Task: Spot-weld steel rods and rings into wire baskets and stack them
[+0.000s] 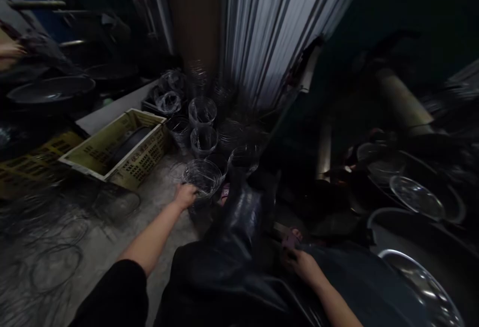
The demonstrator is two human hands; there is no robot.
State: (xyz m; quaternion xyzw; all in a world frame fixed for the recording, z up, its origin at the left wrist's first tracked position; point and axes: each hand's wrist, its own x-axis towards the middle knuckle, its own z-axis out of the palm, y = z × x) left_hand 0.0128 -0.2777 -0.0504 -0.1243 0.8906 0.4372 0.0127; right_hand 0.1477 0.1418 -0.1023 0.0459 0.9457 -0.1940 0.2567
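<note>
A: Starting nearest, seeing what?

B: Seeing a black apron (239, 262) over the lap; right of it, right hand (299, 263) low, just beside a sandalled foot (295, 235); too dark and blurred there, cannot tell how wide the grip or whether holding anything

A: And with the left hand (186, 195)?

B: Reaching forward, with fingers curled narrow on the near edge of a wire coil (204, 178), seemingly holding it

A: Coil sitting where?

B: Ahead of the apron, low by the floor (157, 212), at the near side of other coils (204, 140)

A: Step in hand?

B: Taking hold by the rim, judging by the fingers; cannot tell if lifted

A: Calling for what next?

B: Probably for a firm hold, without snagging neighbouring loops

A: Farther out?

B: Noting a yellow crate (139, 160) to the left, then corrugated sheets (275, 22) upright behind
</note>
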